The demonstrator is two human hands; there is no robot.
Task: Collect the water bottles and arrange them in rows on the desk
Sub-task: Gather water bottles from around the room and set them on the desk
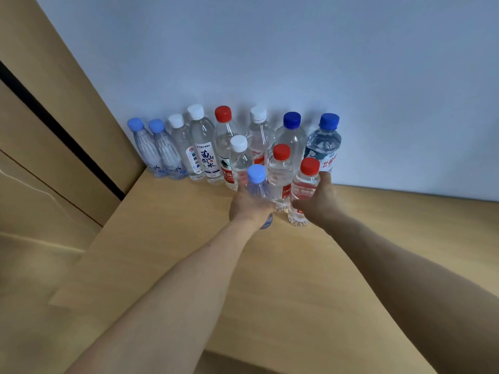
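Several clear water bottles stand in a back row (201, 147) against the white wall on the wooden desk (270, 279), capped light blue, white, red and dark blue. In front of them stand a white-capped bottle (239, 157) and a red-capped bottle (280, 176). My left hand (249, 207) grips a light-blue-capped bottle (258, 182) around its body, upright. My right hand (320, 199) grips another red-capped bottle (303, 188) from the right side, next to the first red-capped one.
A white wall (297, 63) rises right behind the bottles. Tan wooden panels (54, 117) with a dark gap stand at the left. The desk's left edge (89, 252) drops off to a lower surface.
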